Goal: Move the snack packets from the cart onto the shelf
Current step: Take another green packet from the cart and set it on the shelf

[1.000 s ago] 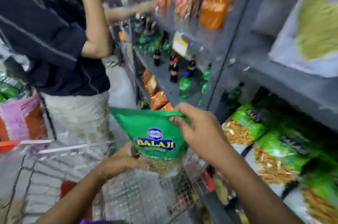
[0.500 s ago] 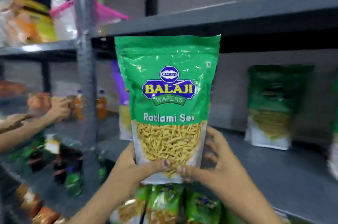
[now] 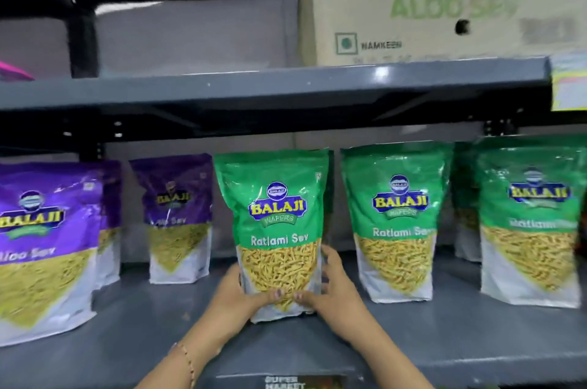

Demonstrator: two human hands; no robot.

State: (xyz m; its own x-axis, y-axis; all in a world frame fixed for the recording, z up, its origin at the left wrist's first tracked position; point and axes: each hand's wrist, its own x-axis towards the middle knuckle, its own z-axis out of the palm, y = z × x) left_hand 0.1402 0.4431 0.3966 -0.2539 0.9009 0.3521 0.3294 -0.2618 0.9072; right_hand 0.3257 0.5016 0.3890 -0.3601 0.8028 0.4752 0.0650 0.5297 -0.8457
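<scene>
A green Balaji Ratlami Sev packet (image 3: 274,217) stands upright on the grey shelf (image 3: 413,334), its base resting on the board. My left hand (image 3: 236,296) grips its lower left side and my right hand (image 3: 333,290) its lower right side, thumbs across the front near the bottom. Two more green Ratlami Sev packets (image 3: 395,220) (image 3: 533,223) stand to the right. The cart is out of view.
Purple Aloo Sev packets (image 3: 41,242) (image 3: 179,217) stand at the left. A cardboard Aloo Sev carton (image 3: 438,1) sits on the upper shelf board (image 3: 254,87). Bare shelf shows in front of the packets and between them.
I lifted the green packet from the cart up in front of the shelf with both hands, then set it down upright on the shelf between the purple and green rows.
</scene>
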